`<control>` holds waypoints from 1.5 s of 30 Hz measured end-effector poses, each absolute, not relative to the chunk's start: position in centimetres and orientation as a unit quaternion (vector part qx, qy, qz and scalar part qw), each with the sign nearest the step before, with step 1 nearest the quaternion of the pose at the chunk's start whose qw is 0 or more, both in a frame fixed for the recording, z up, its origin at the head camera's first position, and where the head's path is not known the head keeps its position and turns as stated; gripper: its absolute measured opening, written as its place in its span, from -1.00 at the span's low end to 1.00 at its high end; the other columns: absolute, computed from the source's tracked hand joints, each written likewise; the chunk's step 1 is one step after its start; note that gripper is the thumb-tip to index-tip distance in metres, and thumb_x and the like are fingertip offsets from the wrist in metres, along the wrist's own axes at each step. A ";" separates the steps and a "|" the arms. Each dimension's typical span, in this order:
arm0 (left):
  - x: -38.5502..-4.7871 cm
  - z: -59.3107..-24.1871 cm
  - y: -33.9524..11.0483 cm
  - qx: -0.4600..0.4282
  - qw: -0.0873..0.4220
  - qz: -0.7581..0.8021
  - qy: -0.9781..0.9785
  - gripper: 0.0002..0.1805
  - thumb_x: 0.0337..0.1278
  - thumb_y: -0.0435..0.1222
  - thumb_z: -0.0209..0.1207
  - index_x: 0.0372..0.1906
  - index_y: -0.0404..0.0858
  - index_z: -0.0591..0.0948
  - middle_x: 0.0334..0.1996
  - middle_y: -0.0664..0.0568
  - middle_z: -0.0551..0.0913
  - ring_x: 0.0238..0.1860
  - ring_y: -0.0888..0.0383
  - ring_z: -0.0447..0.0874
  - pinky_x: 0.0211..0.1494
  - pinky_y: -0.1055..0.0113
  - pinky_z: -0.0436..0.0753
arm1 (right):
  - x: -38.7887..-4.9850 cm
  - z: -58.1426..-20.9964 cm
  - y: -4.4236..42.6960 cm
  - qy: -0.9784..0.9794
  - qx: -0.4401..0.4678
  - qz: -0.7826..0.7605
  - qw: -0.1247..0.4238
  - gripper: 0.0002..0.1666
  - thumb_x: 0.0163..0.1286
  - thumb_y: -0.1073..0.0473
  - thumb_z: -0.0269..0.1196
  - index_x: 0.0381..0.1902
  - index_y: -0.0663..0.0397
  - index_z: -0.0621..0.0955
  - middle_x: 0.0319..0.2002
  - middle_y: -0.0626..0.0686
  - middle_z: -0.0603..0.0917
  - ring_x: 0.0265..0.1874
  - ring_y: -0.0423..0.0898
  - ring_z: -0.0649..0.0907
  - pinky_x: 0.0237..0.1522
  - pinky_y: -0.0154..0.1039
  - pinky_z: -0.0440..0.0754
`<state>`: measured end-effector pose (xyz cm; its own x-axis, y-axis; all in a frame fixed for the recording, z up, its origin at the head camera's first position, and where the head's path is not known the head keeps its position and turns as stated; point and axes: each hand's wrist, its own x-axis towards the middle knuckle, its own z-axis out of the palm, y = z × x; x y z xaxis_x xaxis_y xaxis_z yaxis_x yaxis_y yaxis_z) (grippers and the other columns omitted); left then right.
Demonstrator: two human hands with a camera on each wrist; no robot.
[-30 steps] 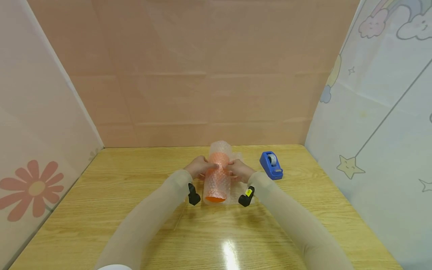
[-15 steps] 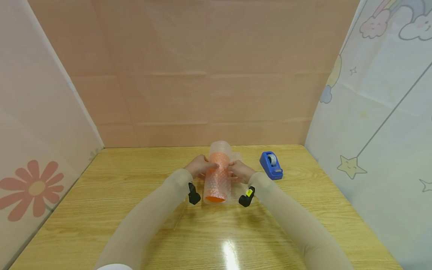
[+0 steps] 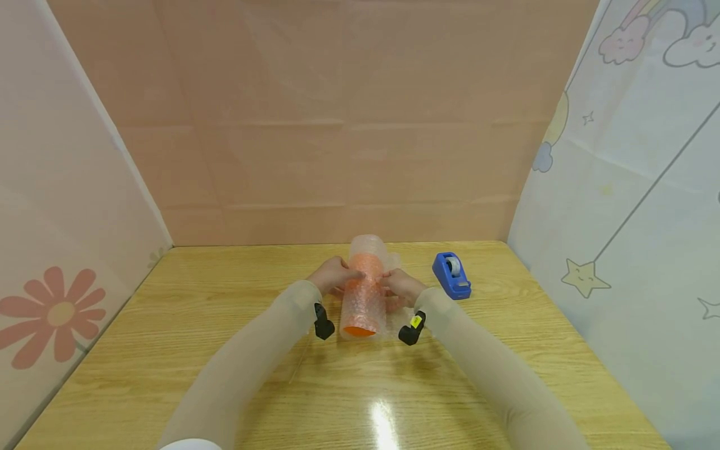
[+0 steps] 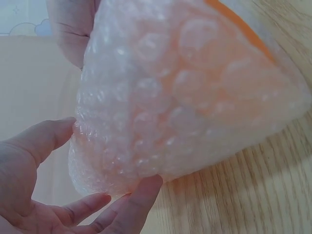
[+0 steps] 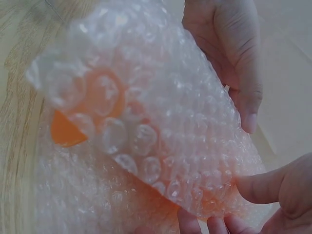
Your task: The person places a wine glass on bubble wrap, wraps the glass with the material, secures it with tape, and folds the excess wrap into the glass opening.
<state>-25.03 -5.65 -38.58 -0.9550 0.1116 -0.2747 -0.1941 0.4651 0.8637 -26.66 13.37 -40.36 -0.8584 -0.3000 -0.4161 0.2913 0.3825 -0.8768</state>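
Head view. A roll of bubble wrap (image 3: 364, 307) lies lengthwise on the wood-grained worktop (image 3: 225, 275), near its far edge, with an orange object (image 3: 360, 332) showing through the clear layers and uncovered at the near end. The left hand (image 3: 332, 275) holds the roll from the left and the right hand (image 3: 403, 284) from the right, both thumbs resting on top. A flat, loose part of the wrap extends on the right side, beside and below the right hand. A blue tape dispenser (image 3: 452, 275) stands farther right, apart from the hands. Pale sleeves (image 3: 255, 350) cover both arms; a tan back wall (image 3: 337, 125) rises behind.

Left wrist view. The left hand's grip is partly closed on the bubble wrap: the thumb touches one side, the fingertips the other. The right hand appears at the upper left, against the far side of the roll.

Right wrist view. The right hand's grip is narrow, the thumb on the upper layer and the fingertips at its edge, pinching the wrap. A further layer lies beneath. The left thumb presses the roll's opposite side.
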 end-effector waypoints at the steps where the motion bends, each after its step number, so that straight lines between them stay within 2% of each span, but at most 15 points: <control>1: -25.1 -38.6 -5.6 -0.026 0.148 0.516 0.843 -0.52 0.14 -0.06 0.30 -0.07 -0.30 0.40 -0.09 -0.12 0.49 -0.15 -0.03 0.58 -0.08 0.07 0.69 | -26.7 -40.4 13.4 0.789 -0.002 -0.554 0.266 -0.64 0.55 0.19 -0.07 0.18 0.26 0.43 0.25 0.22 0.41 0.22 0.16 0.44 0.09 0.10 0.58; 9: -25.2 -38.6 -5.6 -0.026 0.142 0.510 0.848 -0.50 0.13 -0.04 0.30 -0.04 -0.29 0.40 -0.07 -0.10 0.50 -0.13 -0.03 0.56 -0.11 0.12 0.69 | -26.8 -40.7 13.4 0.776 0.007 -0.569 0.272 -0.67 0.56 0.18 -0.08 0.13 0.26 0.43 0.19 0.20 0.44 0.15 0.11 0.47 0.07 0.13 0.58; 17: -25.5 -38.7 -5.6 -0.025 0.142 0.509 0.849 -0.47 0.10 -0.03 0.32 -0.01 -0.28 0.41 -0.05 -0.10 0.51 -0.11 -0.03 0.58 -0.12 0.13 0.69 | -26.8 -40.8 13.4 0.770 0.019 -0.578 0.269 -0.54 0.54 0.22 -0.08 0.30 0.31 0.26 0.27 0.26 0.34 0.20 0.16 0.43 0.18 0.15 0.50; 31: -25.4 -38.7 -5.7 -0.024 0.139 0.510 0.848 -0.45 0.10 -0.03 0.32 0.01 -0.30 0.40 -0.05 -0.12 0.51 -0.11 -0.03 0.58 -0.10 0.12 0.68 | -26.8 -40.8 13.4 0.765 0.025 -0.581 0.276 -0.55 0.54 0.23 -0.08 0.29 0.31 0.31 0.29 0.25 0.34 0.21 0.17 0.42 0.19 0.17 0.48; 37: -25.5 -38.9 -5.7 -0.024 0.145 0.514 0.845 -0.39 0.09 -0.02 0.33 0.07 -0.31 0.37 0.00 -0.14 0.49 -0.09 -0.05 0.58 -0.07 0.09 0.67 | -26.8 -40.7 13.3 0.766 0.026 -0.579 0.279 -0.52 0.54 0.22 -0.07 0.33 0.29 0.26 0.33 0.26 0.30 0.27 0.20 0.38 0.20 0.16 0.46; 45: -25.2 -38.8 -5.5 -0.013 0.159 0.495 0.854 -0.26 0.02 0.00 0.37 0.17 -0.29 0.30 0.05 -0.13 0.45 -0.05 -0.08 0.56 -0.12 0.04 0.67 | -26.8 -40.8 13.4 0.767 0.026 -0.578 0.277 -0.53 0.54 0.21 -0.07 0.32 0.29 0.27 0.32 0.28 0.30 0.26 0.21 0.39 0.18 0.17 0.48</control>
